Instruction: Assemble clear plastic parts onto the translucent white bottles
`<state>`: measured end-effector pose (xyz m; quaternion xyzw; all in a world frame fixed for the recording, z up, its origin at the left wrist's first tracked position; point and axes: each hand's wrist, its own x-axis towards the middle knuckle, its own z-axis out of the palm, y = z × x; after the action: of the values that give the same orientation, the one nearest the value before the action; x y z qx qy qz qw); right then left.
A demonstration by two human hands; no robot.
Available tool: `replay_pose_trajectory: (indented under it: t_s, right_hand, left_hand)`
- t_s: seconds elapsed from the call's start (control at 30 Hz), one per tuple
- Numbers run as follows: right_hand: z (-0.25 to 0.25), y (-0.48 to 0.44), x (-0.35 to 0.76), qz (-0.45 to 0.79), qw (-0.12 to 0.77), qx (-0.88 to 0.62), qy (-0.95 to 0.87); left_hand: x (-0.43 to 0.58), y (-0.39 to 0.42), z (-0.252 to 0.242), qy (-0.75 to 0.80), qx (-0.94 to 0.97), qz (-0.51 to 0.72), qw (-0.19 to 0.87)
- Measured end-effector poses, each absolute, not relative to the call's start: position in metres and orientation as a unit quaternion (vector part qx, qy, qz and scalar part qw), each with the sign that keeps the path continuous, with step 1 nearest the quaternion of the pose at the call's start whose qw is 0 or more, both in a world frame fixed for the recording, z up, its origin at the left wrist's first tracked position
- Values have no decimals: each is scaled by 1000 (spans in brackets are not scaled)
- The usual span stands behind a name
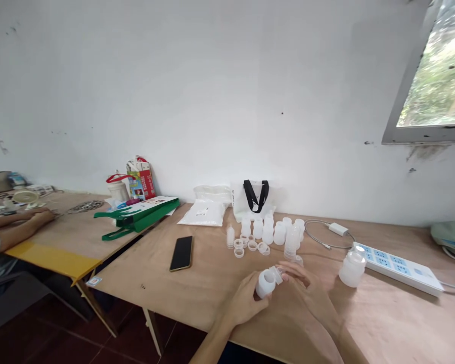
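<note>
My left hand (244,299) grips a white plastic bottle (265,284) lying on its side just above the plywood table (208,288). Its neck points right, towards my right hand (303,290), whose fingertips reach a translucent neck piece (276,274). The blur there hides how those fingers hold it. Behind my hands stand several translucent bottles (269,231), with several small rings (252,245) in front of them. To the right, a larger bottle (352,269) stands apart from my right hand.
A black phone (181,253) lies left of my hands. A power strip (398,268) and a white adapter (338,229) with its cable sit to the right. Bags line the wall. At the adjoining table, a co-worker's hand (38,217) rests. The table's front edge is near my arms.
</note>
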<state>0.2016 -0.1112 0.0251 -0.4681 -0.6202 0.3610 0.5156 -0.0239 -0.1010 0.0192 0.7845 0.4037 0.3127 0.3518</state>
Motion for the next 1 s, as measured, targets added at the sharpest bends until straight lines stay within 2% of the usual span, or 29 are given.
replay_pose_trajectory:
  t_s: [0.5, 0.8, 1.0]
  right_hand:
    - [19, -110, 205, 300, 481, -488, -664]
    - [10, -109, 203, 202, 490, -464, -710]
    - [19, -114, 203, 227, 481, -465, -708]
  left_hand:
    - [-28, -102, 25, 428, 788, 269, 351]
    - [-19, -101, 20, 480, 762, 286, 327]
    - [-24, -101, 27, 440, 771, 296, 352]
